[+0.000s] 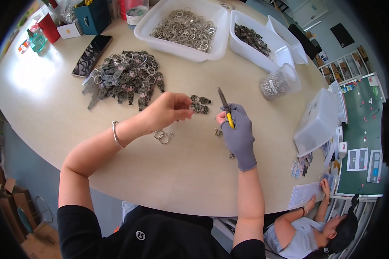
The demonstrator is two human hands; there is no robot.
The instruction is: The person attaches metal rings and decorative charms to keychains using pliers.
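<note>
My bare left hand (170, 108) is closed in a pinch, its fingertips at the head end of a small camouflage figure charm (199, 108). Another such charm lies just behind that one. In my right hand (240, 136), which wears a grey glove with bare fingertips, is a pair of slim pliers (224, 103) with yellow handles, its dark metal tips pointing away from me. Two split rings (161, 136) with short chains lie under my left wrist. Beside my right hand are small metal links (218, 132). A large heap of camouflage charms with rings (127, 77) lies to the far left.
At the back stand a white tub of split rings (145, 32) and a white bin (270, 62) holding dark charms. A clear cup of small metal parts (275, 85) and an upturned translucent bin (317, 123) are on the right. A phone (92, 56) lies far left. A co-worker (307, 228) sits at right.
</note>
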